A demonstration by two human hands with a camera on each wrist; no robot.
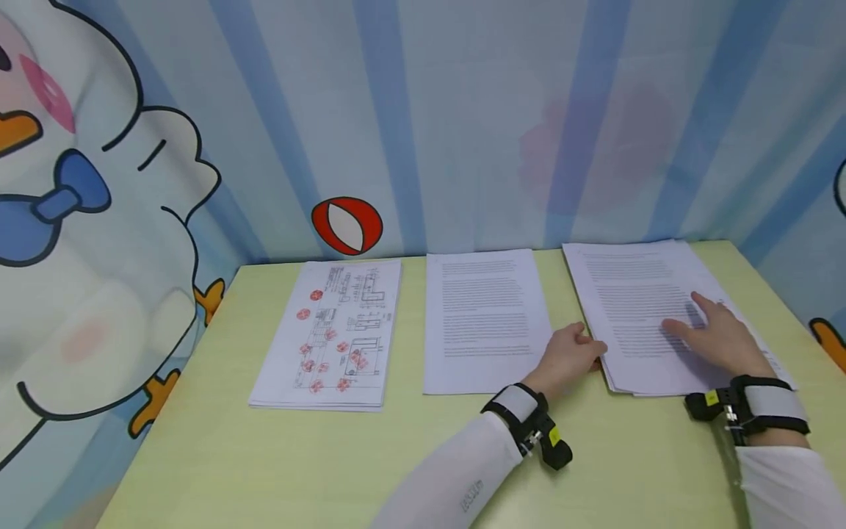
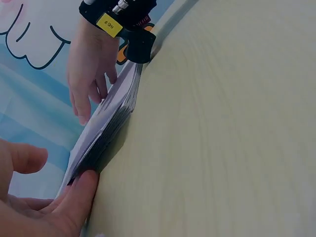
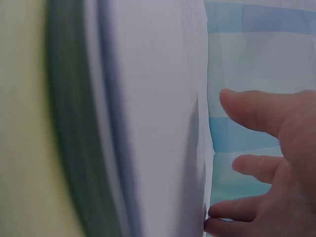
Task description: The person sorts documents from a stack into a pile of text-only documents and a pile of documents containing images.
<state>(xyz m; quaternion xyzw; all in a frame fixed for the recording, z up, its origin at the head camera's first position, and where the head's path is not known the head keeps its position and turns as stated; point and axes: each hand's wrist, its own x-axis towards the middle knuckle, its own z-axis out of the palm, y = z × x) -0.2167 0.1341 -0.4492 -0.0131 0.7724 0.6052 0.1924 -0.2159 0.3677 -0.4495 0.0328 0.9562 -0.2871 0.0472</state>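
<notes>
A thick stack of printed paper (image 1: 634,316) lies at the right of the table, its sheets slightly fanned toward the right. My left hand (image 1: 570,356) is at the stack's left edge near the front corner. In the left wrist view its fingers (image 2: 81,197) touch the side of the stack low down, while the thumb (image 2: 29,158) stands apart above. Over the right part of the same stack is my right hand (image 1: 723,338), thumb and fingers spread. The right wrist view shows that hand's fingertips (image 3: 217,212) right at the top sheet, with nothing gripped.
A second stack of text pages (image 1: 489,323) sits in the middle of the table, just left of my left hand. Farther left lies a stack of drawings with red stamps (image 1: 337,338). A cartoon-printed curtain (image 1: 476,132) borders the back of the pale yellow table (image 1: 297,470).
</notes>
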